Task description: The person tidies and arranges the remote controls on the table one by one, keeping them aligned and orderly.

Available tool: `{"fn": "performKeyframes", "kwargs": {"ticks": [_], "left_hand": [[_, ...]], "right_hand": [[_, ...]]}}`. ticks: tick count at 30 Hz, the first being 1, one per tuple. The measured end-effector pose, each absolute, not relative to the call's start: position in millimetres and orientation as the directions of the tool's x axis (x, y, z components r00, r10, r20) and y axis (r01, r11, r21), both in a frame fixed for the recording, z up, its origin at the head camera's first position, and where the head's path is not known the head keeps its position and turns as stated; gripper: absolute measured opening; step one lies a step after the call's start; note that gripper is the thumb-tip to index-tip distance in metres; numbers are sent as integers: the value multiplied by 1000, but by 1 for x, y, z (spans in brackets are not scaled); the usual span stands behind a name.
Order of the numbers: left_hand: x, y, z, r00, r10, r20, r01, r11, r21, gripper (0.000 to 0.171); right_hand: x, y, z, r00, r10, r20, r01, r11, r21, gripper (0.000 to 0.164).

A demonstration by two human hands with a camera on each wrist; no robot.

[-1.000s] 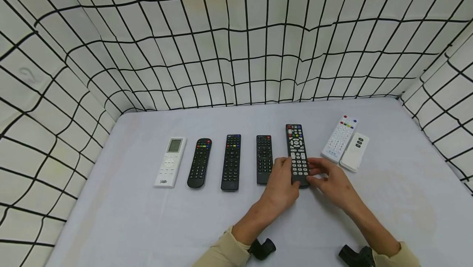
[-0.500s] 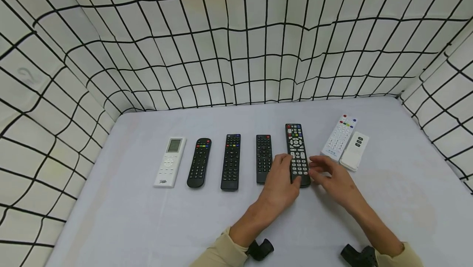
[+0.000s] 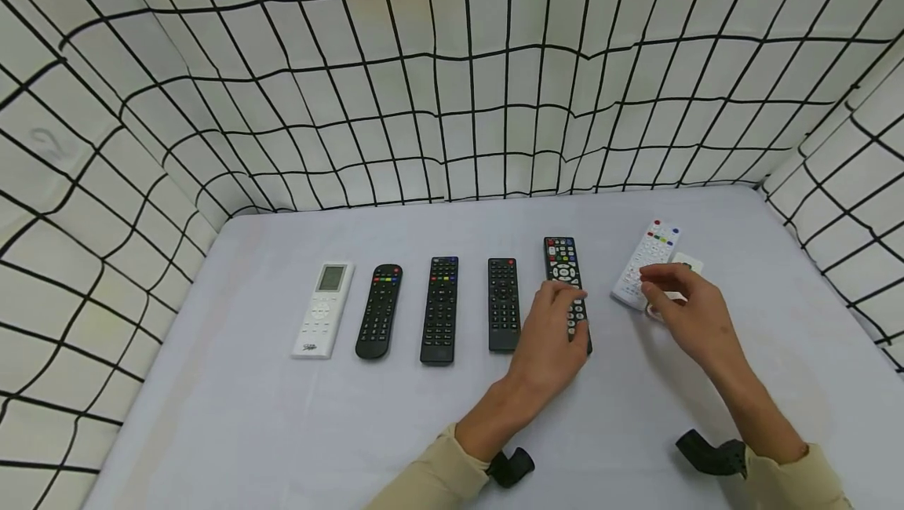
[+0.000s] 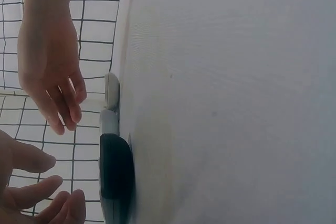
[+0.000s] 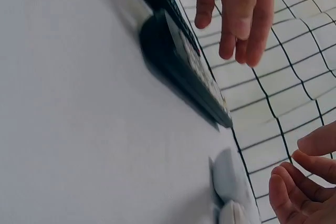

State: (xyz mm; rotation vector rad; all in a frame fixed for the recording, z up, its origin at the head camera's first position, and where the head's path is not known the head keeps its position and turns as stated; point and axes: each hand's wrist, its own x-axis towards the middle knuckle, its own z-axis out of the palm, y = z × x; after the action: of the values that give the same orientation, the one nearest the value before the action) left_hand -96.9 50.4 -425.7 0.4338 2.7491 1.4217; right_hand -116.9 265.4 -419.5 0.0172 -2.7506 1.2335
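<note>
The large black remote control (image 3: 561, 253) with pale buttons lies flat, its top tilted slightly left. Above its lower half hovers my left hand (image 3: 552, 331), fingers loosely bent and holding nothing; the left wrist view shows a gap between the left hand (image 4: 37, 182) and the dark remote (image 4: 116, 169). My right hand (image 3: 695, 318) is raised over two white remotes, thumb near the fingers, nothing seen between them. One white remote (image 3: 653, 247) has coloured buttons; the plainer white remote (image 3: 688, 260) beside it is mostly hidden by the right hand.
Left of the hands lie a white remote with a screen (image 3: 323, 310), a black remote with rounded ends (image 3: 379, 310), a long black remote (image 3: 440, 310) and a smaller black remote (image 3: 504, 298). Black netting (image 3: 452, 114) hangs behind the white-covered table (image 3: 282, 431).
Both hands have come off the large black remote. My right hand has moved right and up over the white remotes; my left hand has lifted slightly. The remotes have not visibly moved.
</note>
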Motion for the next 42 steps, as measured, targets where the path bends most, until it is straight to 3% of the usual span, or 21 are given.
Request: {"fn": "performKeyframes", "kwargs": {"ticks": [11, 25, 42], "left_hand": [[-108, 68, -430, -962, 268, 50, 194, 544, 816, 37], [-116, 85, -431, -960, 275, -49, 124, 576, 808, 45], [-121, 104, -428, -953, 280, -113, 85, 608, 790, 57]], "right_hand": [[-145, 289, -415, -986, 102, 136, -21, 719, -694, 35], [-174, 308, -421, -988, 153, 17, 100, 720, -686, 49], [-203, 340, -426, -973, 112, -203, 220, 722, -656, 76]]}}
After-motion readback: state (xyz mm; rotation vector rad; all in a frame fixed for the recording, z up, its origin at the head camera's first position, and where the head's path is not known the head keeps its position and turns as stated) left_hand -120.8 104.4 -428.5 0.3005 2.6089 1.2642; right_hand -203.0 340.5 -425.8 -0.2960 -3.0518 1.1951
